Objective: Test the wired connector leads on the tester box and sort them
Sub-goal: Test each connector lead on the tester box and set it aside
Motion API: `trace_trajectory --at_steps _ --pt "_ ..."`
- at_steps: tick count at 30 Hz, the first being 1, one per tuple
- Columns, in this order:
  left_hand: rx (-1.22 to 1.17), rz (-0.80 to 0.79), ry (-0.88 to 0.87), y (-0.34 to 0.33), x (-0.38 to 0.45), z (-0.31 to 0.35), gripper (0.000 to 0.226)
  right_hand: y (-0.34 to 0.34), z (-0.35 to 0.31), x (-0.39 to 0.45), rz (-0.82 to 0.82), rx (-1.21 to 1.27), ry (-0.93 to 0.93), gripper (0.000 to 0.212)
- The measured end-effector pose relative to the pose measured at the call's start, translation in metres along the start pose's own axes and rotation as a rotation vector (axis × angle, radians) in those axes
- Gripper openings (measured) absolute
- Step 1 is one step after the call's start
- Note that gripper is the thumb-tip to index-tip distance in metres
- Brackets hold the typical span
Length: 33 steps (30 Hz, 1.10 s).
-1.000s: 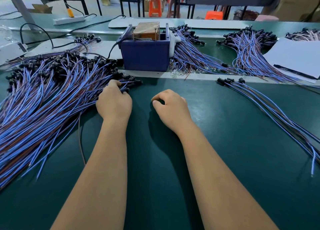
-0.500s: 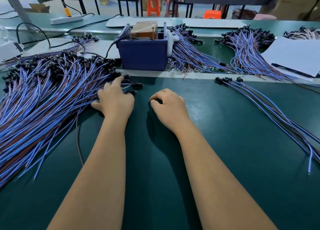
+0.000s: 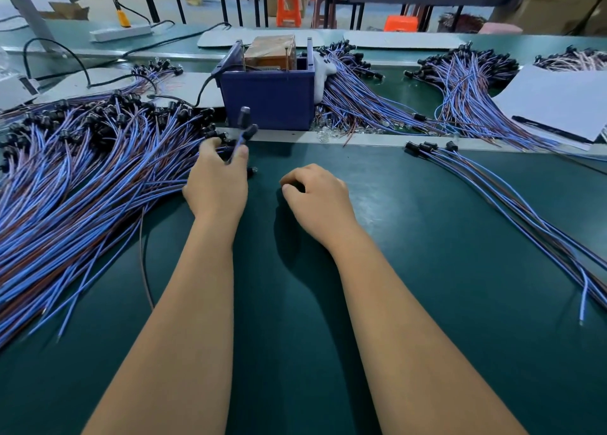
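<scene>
Since half a second ago the left hand (image 3: 216, 178) has lifted off the big pile of leads (image 3: 82, 178) and now pinches a couple of leads (image 3: 244, 132) between thumb and fingers (image 3: 242, 152), their black cylindrical connector ends raised and motion-blurred in front of the tester box (image 3: 266, 99). The right hand (image 3: 317, 198) has stayed put on the bench (image 3: 295, 303), its fingers curled under and clenched on nothing visible. The box is a dark blue, hard-sided plastic bin with a brown block inside. The leads are thin, glossy blue and brown wires fanned across the smooth, dark green mat. A smaller sorted bundle (image 3: 492, 185) lies well apart on the right.
</scene>
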<state>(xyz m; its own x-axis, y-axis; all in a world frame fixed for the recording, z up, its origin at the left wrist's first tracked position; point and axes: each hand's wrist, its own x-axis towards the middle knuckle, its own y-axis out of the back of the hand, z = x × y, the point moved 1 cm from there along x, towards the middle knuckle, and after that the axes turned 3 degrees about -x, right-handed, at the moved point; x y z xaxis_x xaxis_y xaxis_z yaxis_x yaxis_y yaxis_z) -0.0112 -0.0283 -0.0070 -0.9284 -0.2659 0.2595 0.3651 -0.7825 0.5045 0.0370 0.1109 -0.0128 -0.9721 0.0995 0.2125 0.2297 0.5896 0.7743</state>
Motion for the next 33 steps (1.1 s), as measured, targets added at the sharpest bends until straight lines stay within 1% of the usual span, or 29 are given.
trace_trajectory --at_steps 2,3,6,10,12,14,16,17,18,19,21,22,23,25,27,29,31,33 --pt "-0.068 -0.018 0.0 -0.001 -0.002 0.002 0.04 0.001 -0.001 -0.001 0.008 0.011 -0.003 0.025" --pt "-0.063 -0.027 -0.018 -0.001 -0.002 0.003 0.038 0.001 -0.001 -0.001 0.009 0.015 -0.003 0.025" --pt "0.048 -0.067 -0.042 -0.002 -0.002 0.005 0.022 0.003 -0.002 -0.002 0.005 0.012 -0.004 0.026" --pt "0.06 -0.111 -0.013 -0.001 -0.003 0.008 0.016 0.003 -0.002 -0.002 0.01 0.032 -0.021 0.03" --pt "0.026 -0.144 -0.016 -0.002 -0.003 0.008 0.019 0.003 -0.002 -0.003 0.049 0.104 -0.047 0.038" --pt "-0.083 -0.152 -0.057 -0.004 -0.006 0.009 0.027 0.003 -0.002 -0.003 0.082 0.182 -0.074 0.044" --pt "-0.18 -0.129 -0.117 -0.006 -0.007 0.011 0.037 0.005 -0.004 -0.003 0.116 0.279 -0.092 0.037" --pt "-0.224 -0.118 -0.132 -0.007 -0.008 0.012 0.039 0.007 -0.005 -0.004 0.136 0.368 -0.103 0.029" --pt "-0.288 -0.109 -0.135 -0.008 -0.009 0.014 0.037 0.009 -0.006 -0.003 0.149 0.506 -0.125 0.019" --pt "-0.381 -0.099 -0.14 -0.008 -0.01 0.018 0.035 0.011 -0.007 -0.003 0.138 0.69 -0.162 0.014" --pt "-0.573 -0.085 -0.2 -0.009 -0.015 0.026 0.033 0.015 -0.007 -0.001 0.031 1.088 -0.248 0.032" --pt "-0.644 -0.097 -0.238 -0.01 -0.018 0.03 0.032 0.018 -0.006 0.0 -0.022 1.248 -0.278 0.04" --pt "-0.708 -0.124 -0.265 -0.012 -0.021 0.034 0.032 0.02 -0.004 0.0 -0.055 1.357 -0.305 0.044" --pt "-0.85 -0.23 -0.264 -0.015 -0.028 0.04 0.034 0.021 0.0 0.002 -0.081 1.457 -0.35 0.045" --pt "-0.993 -0.426 -0.21 -0.017 -0.033 0.044 0.038 0.019 0.0 0.003 -0.12 1.47 -0.369 0.043" --pt "-1.066 -0.647 -0.147 -0.017 -0.034 0.045 0.041 0.018 -0.001 0.003 -0.134 1.43 -0.385 0.044" --pt "-1.07 -0.842 -0.076 -0.015 -0.034 0.045 0.041 0.018 -0.001 0.004 -0.101 1.415 -0.413 0.042" --pt "-0.969 -1.02 -0.023 -0.016 -0.035 0.045 0.042 0.021 0.0 0.004 -0.066 1.451 -0.44 0.031"
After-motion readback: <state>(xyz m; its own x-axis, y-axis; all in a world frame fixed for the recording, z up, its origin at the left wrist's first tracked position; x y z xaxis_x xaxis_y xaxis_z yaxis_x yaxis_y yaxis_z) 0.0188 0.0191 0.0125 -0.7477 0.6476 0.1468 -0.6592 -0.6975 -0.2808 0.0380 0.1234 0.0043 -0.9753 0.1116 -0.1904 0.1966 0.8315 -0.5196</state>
